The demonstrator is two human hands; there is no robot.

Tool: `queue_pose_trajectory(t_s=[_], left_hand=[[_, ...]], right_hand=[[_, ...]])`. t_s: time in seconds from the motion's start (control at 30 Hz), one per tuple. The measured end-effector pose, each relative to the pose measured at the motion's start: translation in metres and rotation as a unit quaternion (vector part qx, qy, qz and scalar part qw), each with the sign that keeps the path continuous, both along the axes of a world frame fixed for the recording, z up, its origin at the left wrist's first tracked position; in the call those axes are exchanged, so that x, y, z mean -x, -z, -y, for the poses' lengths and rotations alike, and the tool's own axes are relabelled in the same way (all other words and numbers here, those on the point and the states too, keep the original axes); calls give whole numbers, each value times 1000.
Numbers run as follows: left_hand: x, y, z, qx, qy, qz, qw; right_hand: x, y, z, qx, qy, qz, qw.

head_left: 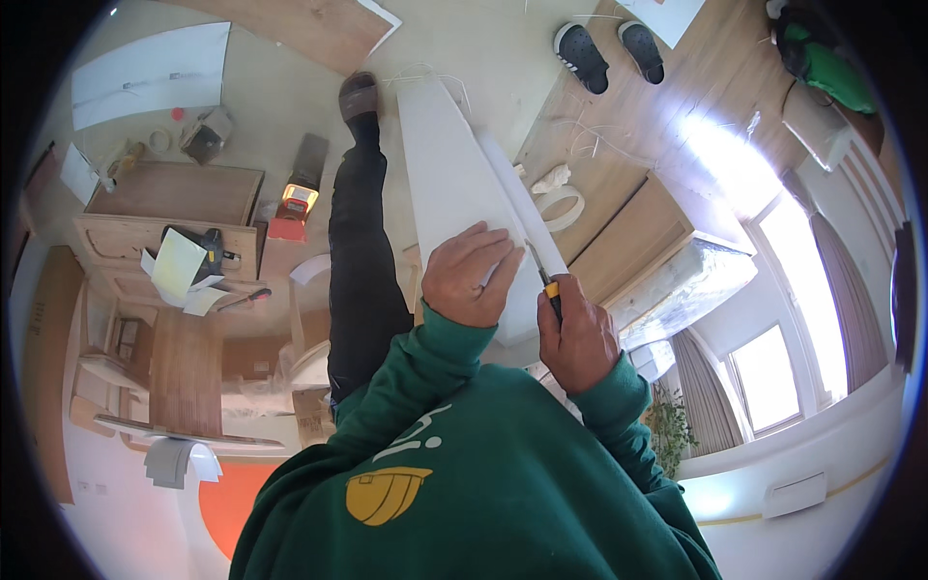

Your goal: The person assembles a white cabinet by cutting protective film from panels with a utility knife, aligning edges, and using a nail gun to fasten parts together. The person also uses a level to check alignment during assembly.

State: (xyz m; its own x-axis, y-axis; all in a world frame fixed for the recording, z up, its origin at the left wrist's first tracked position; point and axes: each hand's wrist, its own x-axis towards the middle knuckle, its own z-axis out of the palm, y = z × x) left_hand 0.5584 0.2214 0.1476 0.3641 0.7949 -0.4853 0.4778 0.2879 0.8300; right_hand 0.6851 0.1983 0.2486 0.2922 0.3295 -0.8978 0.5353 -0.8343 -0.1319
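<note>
A long white board [440,174] stretches away in front of me, with a narrower white strip [517,188] along its right side. My left hand [469,275] lies over the near part of the board, fingers extended and resting near its right edge. In my right hand [585,333] is a hand tool with a yellow-and-black handle [552,291]. Its narrow metal blade points forward, up against the right edge of the board close to my left fingertips. Whether it is a chisel or a knife I cannot tell. The tool's handle end is partly hidden by my fingers.
My leg and shoe [359,97] stretch along the board's left. Beyond it are a red-and-black work light [290,208] and a wooden cabinet [174,188] with a drill [220,251] and papers. At right, a tape roll [561,209] sits beside a wooden panel [633,232]; clogs [582,58] lie farther off.
</note>
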Motion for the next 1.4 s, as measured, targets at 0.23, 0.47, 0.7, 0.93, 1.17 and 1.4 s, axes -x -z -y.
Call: queue_pose_trajectory(t_s=[0.23,0.47,0.7,0.93,1.17,1.4], left_hand=[[1,-2,-1,14,12,-6,1000],[1,1,2,20,-3,1,1000],[0,2,4,1,-5,-2,1000],[2,5,6,-16,4,3,1000],[0,0,1,7,-8,1,1000],[-3,2,1,-19,5,12,1000]], right_hand=[[-3,-1,-6,28,-7,-10,1000],[-3,0,-8,29,-8,-11,999],[-4,-1,-4,21,-2,-11,1000],[-3,-1,-3,19,-4,-10,1000],[0,1,3,16,-44,6,999],[5,2,3,59,-58,27,996]])
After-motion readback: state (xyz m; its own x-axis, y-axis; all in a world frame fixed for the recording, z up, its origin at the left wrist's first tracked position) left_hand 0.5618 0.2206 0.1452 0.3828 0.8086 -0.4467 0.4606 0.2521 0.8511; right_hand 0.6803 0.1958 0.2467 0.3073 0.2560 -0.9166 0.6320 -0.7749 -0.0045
